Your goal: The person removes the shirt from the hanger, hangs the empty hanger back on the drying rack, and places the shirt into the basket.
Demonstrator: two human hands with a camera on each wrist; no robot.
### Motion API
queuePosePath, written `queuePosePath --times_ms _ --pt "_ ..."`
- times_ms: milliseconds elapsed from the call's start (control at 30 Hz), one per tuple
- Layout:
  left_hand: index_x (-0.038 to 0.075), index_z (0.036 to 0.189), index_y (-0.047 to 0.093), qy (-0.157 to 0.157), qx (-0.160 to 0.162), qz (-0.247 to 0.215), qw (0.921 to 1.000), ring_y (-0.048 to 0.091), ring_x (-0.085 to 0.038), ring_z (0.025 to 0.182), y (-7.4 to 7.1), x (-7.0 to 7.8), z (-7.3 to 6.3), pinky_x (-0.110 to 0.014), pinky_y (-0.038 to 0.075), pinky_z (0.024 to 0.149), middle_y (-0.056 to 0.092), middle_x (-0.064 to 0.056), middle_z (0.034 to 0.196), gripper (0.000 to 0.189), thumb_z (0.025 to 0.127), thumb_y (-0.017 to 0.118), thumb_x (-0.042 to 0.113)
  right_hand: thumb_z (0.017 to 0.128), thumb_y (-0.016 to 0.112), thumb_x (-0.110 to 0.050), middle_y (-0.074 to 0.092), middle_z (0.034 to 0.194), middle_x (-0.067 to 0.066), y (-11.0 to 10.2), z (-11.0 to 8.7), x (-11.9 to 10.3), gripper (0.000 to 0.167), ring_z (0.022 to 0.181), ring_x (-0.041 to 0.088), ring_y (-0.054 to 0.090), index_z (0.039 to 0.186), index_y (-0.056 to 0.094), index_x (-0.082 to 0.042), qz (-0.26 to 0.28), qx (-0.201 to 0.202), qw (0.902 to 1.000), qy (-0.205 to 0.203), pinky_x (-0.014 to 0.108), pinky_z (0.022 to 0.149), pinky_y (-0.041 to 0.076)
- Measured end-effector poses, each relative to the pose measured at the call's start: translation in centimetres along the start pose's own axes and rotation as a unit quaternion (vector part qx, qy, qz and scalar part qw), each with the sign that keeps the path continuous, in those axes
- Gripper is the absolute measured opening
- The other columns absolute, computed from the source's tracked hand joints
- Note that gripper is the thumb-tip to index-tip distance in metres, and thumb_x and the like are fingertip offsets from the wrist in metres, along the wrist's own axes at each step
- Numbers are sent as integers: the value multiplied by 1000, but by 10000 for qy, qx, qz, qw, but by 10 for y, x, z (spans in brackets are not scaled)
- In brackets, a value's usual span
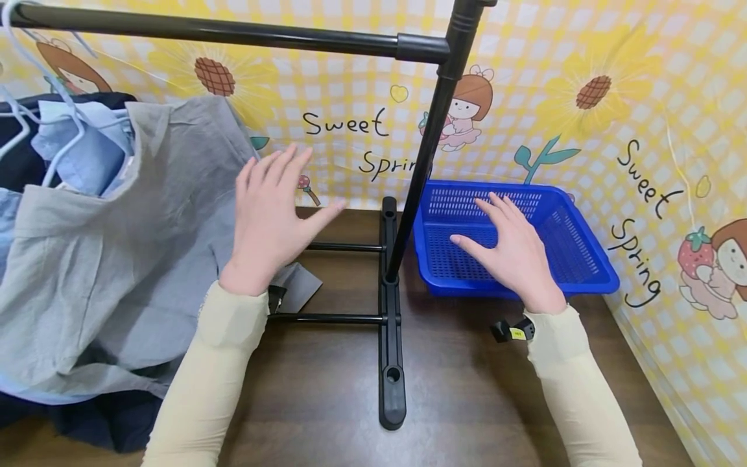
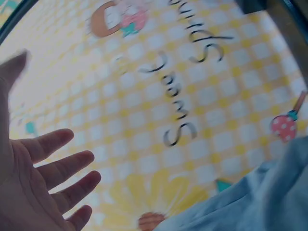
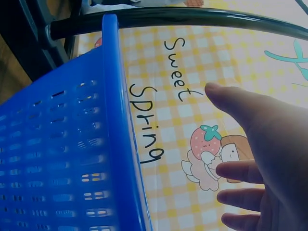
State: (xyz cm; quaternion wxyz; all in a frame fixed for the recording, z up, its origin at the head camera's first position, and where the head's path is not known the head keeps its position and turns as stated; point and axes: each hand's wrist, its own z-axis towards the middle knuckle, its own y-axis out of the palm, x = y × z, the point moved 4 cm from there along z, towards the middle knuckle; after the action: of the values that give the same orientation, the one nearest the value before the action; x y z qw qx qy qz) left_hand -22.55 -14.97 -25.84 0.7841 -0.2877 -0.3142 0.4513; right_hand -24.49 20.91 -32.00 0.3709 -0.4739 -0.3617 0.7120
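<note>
My left hand [image 1: 271, 207] hovers just right of a grey garment [image 1: 157, 168] hanging from the rack, its fingers spread and holding nothing. In the left wrist view the same hand [image 2: 43, 183] shows loose, parted fingers, with pale blue-looking cloth [image 2: 250, 197] at the lower right. Over the blue plastic basket [image 1: 467, 285] my right hand [image 1: 516, 250] is held with thumb and fingers apart and nothing between them. The right wrist view has this hand [image 3: 264, 149] beside the basket's rim [image 3: 115, 110], apart from it. Light blue hangers [image 1: 70, 117] carry the clothes at the left.
A black clothes rack stands here, with a top rail [image 1: 233, 31], an upright post [image 1: 428, 143] and a floor foot [image 1: 392, 363]. Lower crossbars [image 1: 332, 318] run leftwards from the foot. A grey flat piece [image 1: 300, 285] lies near them. Yellow checked cloth [image 1: 350, 84] covers the wall behind.
</note>
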Motion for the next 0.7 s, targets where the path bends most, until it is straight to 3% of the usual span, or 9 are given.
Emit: queuePosePath --times_ms 200,433,567,700 --pt "8 144 57 256 1219 -318 9917 47 -35 133 -42 7 -3 -51 25 113 54 -13 147 69 91 74 49 87 63 -72 34 162 6 -3 -4 -4 85 152 26 18 151 51 -17 148 148 9998 -37 63 115 20" --pt "4 138 62 149 2173 -516 9746 49 -28 131 -92 18 -11 -45 26 111 59 -11 142 63 94 67 49 88 65 -68 36 161 6 -3 -7 -8 82 152 26 21 149 54 -15 230 167 9995 -98 63 115 21" --pt "4 132 67 -153 2754 -695 9587 50 -20 131 -115 23 -16 -39 24 112 62 -4 138 62 91 66 50 89 65 -67 37 161 6 -3 -8 -8 80 152 26 22 148 54 -14 273 169 9994 -102 63 115 22" --pt "11 126 71 -450 3422 -618 9365 49 -15 129 -133 17 -22 -36 24 112 63 7 134 53 88 69 48 90 66 -66 39 160 7 -4 -9 -9 79 151 27 24 147 55 -14 319 177 9993 -116 63 114 23"
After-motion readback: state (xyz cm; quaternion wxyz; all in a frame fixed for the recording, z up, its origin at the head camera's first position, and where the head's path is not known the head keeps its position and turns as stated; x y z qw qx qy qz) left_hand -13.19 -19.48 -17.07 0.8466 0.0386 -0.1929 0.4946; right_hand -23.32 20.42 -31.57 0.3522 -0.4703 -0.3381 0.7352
